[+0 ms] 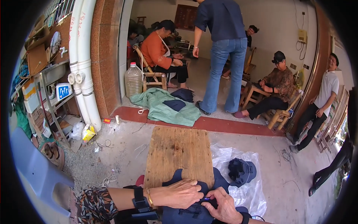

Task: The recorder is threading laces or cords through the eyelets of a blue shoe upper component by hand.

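Observation:
Dark navy cloth (192,212) lies across my lap and over the near end of a small wooden bench (179,149). My left hand (182,194) reaches in from the left, its fingers curled down onto the cloth. Close beside it, my right hand (223,206) pinches the same cloth between thumb and forefinger. A small bluish glint shows at those fingertips; what it is I cannot make out. Flaps of the cloth spread past both hands on the bench top. To the right, several nested navy caps (242,172) rest on a clear plastic sheet (257,198).
A green sack (164,106) with navy cloth pieces lies at the doorway, near a large plastic jug (132,78). A blue-grey plastic stool (41,168) stands left. People sit on bamboo chairs inside; one person (227,48) stands in the doorway, another (324,93) at right.

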`<state>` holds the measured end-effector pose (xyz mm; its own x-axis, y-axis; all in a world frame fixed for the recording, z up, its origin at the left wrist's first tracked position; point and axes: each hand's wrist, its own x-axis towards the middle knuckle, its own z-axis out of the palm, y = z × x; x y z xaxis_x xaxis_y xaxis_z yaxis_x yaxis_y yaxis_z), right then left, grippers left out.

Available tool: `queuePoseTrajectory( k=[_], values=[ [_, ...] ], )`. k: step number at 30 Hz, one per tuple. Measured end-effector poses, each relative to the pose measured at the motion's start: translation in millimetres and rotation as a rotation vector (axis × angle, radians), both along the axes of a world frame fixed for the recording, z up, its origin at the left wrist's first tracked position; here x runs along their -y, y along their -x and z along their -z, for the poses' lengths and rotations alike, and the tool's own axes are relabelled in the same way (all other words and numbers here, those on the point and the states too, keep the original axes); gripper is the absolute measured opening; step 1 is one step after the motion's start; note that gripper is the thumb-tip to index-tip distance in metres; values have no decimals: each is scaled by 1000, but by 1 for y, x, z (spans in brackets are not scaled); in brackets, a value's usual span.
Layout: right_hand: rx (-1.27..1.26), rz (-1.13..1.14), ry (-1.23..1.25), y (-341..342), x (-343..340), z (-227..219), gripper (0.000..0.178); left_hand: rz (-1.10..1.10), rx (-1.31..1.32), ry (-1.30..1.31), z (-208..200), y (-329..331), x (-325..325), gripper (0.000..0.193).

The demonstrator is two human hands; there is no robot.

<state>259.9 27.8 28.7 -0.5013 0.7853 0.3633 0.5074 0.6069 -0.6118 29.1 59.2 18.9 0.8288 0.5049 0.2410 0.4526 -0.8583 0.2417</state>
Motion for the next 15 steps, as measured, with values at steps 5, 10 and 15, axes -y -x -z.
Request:
queuePoseTrajectory(
  k=[5,10,15],
  values=[
    [0,-18,-6,3,1,-2,29,-12,-34,92,-5,5,3,21],
    [-25,-33,-18,0,2,0,27,-11,-77,99,-11,2,0,21],
    [47,-6,-40,0,7,0,27,19,-82,86,-7,4,2,23]
  ],
)
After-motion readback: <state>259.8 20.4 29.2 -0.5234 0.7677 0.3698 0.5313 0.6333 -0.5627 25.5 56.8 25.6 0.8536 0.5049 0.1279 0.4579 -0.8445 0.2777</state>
